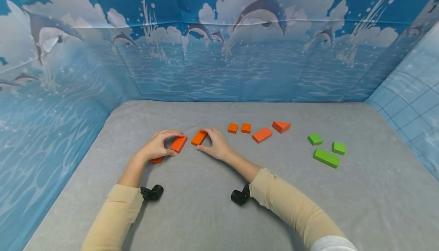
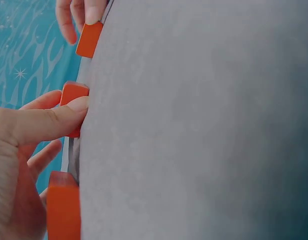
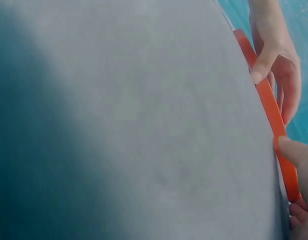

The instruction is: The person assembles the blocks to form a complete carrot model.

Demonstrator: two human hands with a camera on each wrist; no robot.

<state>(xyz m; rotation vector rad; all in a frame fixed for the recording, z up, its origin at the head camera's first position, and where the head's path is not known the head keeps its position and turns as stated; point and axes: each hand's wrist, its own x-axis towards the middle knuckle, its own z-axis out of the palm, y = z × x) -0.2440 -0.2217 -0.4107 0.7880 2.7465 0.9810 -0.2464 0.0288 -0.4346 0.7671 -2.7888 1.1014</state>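
Note:
Thumb and fingers of my left hand (image 1: 158, 145) pinch a red-orange rectangular block (image 1: 179, 144) by its ends. My right hand (image 1: 217, 144) holds an orange rectangular block (image 1: 199, 138) the same way, a short gap to the right of the first. Partly hidden under the left wrist lies another orange block (image 1: 156, 160); the left wrist view shows this orange block (image 2: 64, 210) close to the palm. Both held blocks are at or near the cloth surface; whether they rest on it I cannot tell.
Right of my hands lie two small orange blocks (image 1: 239, 128), an orange rectangular block (image 1: 262, 135) and an orange triangular block (image 1: 281, 126). Farther right are two small green blocks (image 1: 327, 144) and a long green block (image 1: 326, 158). A dolphin-print curtain (image 1: 219, 68) surrounds the grey cloth (image 1: 199, 209).

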